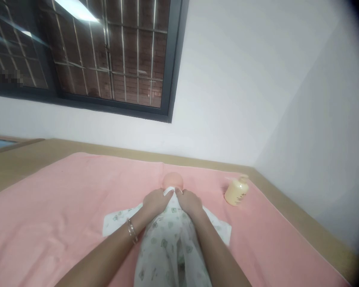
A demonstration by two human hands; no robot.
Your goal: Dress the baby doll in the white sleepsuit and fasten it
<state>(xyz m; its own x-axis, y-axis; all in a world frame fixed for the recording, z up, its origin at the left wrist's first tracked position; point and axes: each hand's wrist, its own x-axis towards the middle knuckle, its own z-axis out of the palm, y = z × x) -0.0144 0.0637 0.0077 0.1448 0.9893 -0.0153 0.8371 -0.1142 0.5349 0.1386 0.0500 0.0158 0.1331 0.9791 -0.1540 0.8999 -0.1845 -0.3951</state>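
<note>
A white baby garment (167,243) with small green and grey prints lies in front of me, its sleeves spread to both sides. Just past its neckline shows the smooth, round, skin-coloured head of what looks like a doll (172,180); its body is hidden by the cloth. My left hand (156,202), with a bracelet on the wrist, is closed on the garment near the neckline. Close beside it, my right hand (190,202) pinches the same edge. The two hands nearly meet below the head.
A pale yellow pump bottle (237,193) stands to the right on a pink sheet (77,199). The sheet covers a tan surface (305,211) that borders a white wall (227,79). A dark-framed window (171,79) with bars is at the upper left.
</note>
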